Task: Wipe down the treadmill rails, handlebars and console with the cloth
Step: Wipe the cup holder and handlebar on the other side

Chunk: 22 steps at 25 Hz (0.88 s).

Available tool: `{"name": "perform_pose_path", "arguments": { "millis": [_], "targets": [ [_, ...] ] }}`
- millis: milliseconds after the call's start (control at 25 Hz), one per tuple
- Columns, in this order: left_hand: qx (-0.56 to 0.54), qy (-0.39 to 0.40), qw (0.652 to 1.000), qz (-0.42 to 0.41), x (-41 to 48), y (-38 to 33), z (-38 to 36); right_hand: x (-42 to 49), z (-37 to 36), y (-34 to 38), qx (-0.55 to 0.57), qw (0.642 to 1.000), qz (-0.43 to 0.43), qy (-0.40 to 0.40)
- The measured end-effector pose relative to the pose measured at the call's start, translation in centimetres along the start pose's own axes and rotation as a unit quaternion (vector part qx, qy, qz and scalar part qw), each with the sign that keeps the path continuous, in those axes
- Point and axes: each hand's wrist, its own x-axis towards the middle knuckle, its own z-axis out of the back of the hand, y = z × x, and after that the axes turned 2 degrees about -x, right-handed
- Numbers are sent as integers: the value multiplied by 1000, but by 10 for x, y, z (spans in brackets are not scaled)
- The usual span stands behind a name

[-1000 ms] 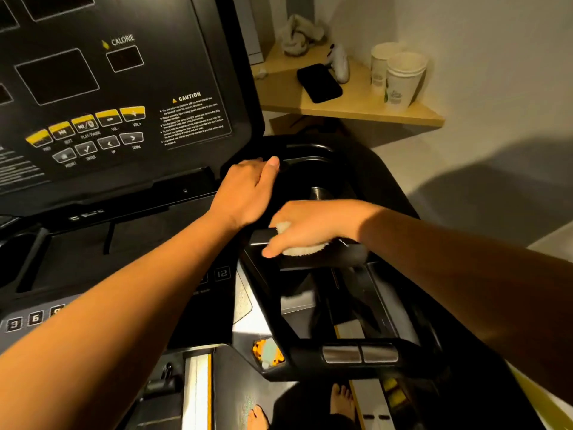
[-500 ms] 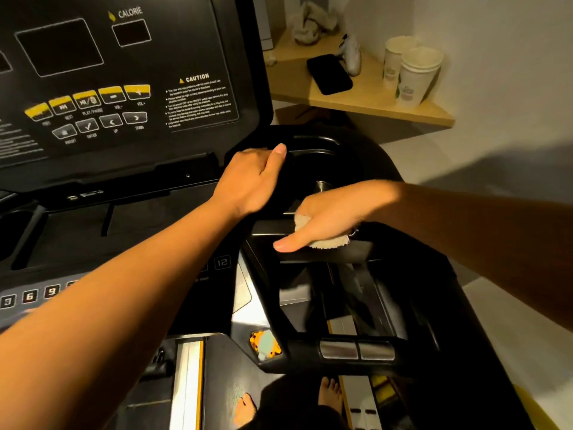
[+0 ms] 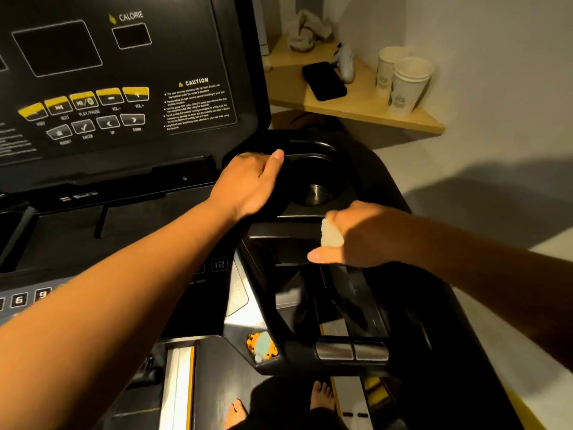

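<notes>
While right hand grips bunched cloth on handlebar just below cup holder, our left hand curls over holder's rim; we judge task partway; console likely left to wipe.

Both arms are bare as far as shown: the left forearm from 8 o'clock, the right forearm from 4 o'clock. The left grip and right grip are bare too. At 6 o'clock show a bare left foot and right foot, with a dark garment between them, kind unclear.
</notes>
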Motion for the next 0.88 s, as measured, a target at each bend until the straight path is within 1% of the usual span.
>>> {"name": "perform_pose_path", "arguments": {
  "millis": [80,160,200,280,400,440,520,560,640,680,760,800,880],
  "targets": [
    [8,6,1000,-5,0,-1,0,-15,-20,8,14,992,-44,-118],
    [5,6,1000,-11,0,0,-1,-27,-38,25,9,980,-82,-182],
    [4,6,1000,-14,1,0,-2,-29,-43,35,8,974,-71,-213],
    [8,3,1000,-17,0,2,-3,-17,-45,62,36,965,-21,-260],
    [7,9,1000,-10,-2,1,-1,12,-37,86,56,958,35,-278],
    [13,17,1000,-11,-2,1,-1,20,-36,81,34,956,41,-288],
    [33,39,998,-20,-3,-1,0,12,-33,57,-23,959,33,-279],
    [42,49,998,-22,-4,-2,1,2,-30,41,-22,968,28,-249],
    [55,67,996,-24,-4,0,2,-26,-23,10,27,986,-3,-162],
    [62,76,995,-29,-4,2,2,-39,-20,-2,37,988,-16,-148],
    [69,91,993,-33,-5,3,2,-53,-19,-15,47,987,-37,-150],
    [69,91,993,-32,-4,3,2,-51,-19,-14,56,983,-31,-170],
    [68,83,994,-30,-1,3,0,-32,-27,0,87,963,26,-253]
  ]
}}
